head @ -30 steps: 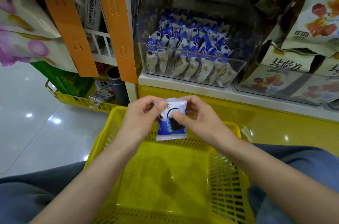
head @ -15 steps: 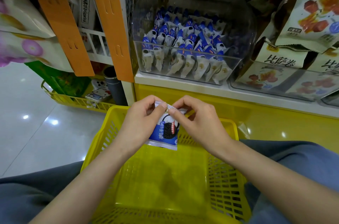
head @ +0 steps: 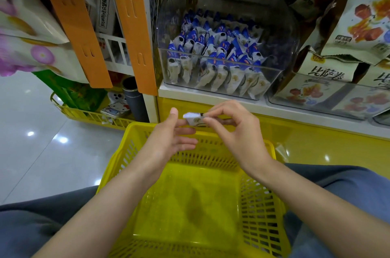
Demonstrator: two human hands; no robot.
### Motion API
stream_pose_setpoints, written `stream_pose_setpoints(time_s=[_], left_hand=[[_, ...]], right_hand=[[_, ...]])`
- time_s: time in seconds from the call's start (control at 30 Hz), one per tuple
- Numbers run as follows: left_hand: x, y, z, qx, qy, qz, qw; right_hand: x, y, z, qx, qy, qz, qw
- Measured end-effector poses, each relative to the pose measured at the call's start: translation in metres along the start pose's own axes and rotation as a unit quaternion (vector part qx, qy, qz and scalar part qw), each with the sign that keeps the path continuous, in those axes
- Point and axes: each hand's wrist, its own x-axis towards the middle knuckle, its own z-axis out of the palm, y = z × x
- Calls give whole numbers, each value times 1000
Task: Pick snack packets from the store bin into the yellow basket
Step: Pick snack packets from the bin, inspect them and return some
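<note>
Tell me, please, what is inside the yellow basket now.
Only the bare floor of the yellow basket shows; no packet lies on it. The forearms cover parts of its sides and near corners. The snack packet is above the far rim, pinched by the right hand.

A: Centre of frame?
B: One snack packet [head: 194, 118], white and blue, pinched by the fingers of the right hand [head: 236, 135], above the far rim of the yellow basket [head: 126, 152].
A: Left hand?
B: Left hand [head: 171, 141], fingers straight, just left of the packet.
A: Upper centre?
B: Clear store bin [head: 270, 76] on the shelf [head: 211, 99], holding many similar packets.
</note>
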Motion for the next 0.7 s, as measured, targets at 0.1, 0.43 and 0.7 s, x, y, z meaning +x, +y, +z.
stream_pose_setpoints(time_s=[0.1, 0.43, 0.7], left_hand=[[-4, 1, -2, -86, -52, -4, 995], [-7, 4, -2, -11, 13, 81, 997], [-5, -8, 2, 229, 55, 267, 935]], right_hand=[[-8, 2, 4, -129, -66, -119, 982], [-2, -2, 15, 219, -128, 294, 922], [-3, -6, 19, 353, -72, 321, 876]])
